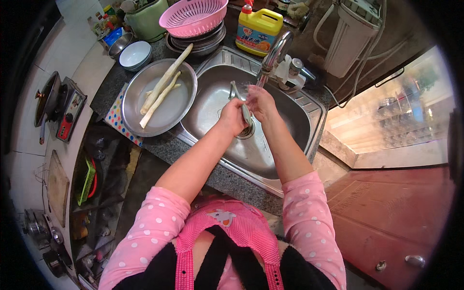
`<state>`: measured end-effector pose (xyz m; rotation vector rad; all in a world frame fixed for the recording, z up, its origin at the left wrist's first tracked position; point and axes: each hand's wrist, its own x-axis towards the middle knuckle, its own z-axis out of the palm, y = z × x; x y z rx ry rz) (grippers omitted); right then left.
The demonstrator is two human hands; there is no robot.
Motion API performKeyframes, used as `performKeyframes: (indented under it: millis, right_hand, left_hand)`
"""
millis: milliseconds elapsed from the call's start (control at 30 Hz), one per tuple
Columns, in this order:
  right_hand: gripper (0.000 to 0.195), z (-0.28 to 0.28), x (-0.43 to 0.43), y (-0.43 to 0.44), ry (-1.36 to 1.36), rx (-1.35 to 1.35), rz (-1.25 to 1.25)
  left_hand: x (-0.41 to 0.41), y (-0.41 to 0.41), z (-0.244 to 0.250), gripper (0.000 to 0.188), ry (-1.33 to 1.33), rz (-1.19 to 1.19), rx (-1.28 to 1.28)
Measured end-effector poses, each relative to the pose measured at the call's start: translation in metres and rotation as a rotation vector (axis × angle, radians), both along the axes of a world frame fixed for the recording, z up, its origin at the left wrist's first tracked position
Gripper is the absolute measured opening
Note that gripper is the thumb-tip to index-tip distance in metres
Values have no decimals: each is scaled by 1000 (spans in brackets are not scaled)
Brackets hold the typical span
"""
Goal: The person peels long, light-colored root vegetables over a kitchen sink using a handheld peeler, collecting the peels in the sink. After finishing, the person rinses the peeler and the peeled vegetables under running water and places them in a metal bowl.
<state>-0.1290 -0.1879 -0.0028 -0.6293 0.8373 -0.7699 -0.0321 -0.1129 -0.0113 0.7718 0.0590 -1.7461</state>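
Over the stainless steel sink (214, 123), my left hand (233, 116) is closed around the handle of a vegetable peeler (246, 114), its head pointing up and to the left. Beside it, my right hand (259, 101) is under the chrome faucet (272, 58), fingers partly curled; whether it touches the peeler I cannot tell. Water seems to run over its fingertips. To the left of the sink stands a metal basin (134, 125) with water in it. Several long, pale peeled roots (165, 79) lie in the basin, one reaching past its far rim.
A pink plastic colander (194, 18) sits on stacked metal bowls behind the basin. White bowls (135, 55) are at the back left. A yellow detergent jug (258, 32) stands behind the sink, and a faucet lever (307, 73) is at its right. The granite counter edge (250, 190) is near my body.
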Motion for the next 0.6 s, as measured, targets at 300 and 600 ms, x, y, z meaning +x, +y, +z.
performKeyframes:
  millis: [300, 600]
  right_hand:
    - [29, -22, 14, 7, 240, -165, -147]
    - [23, 11, -16, 37, 381, -248, -28]
  left_hand:
    - [-29, -34, 51, 44, -217, 328, 173]
    - [-41, -58, -3, 21, -279, 408, 64]
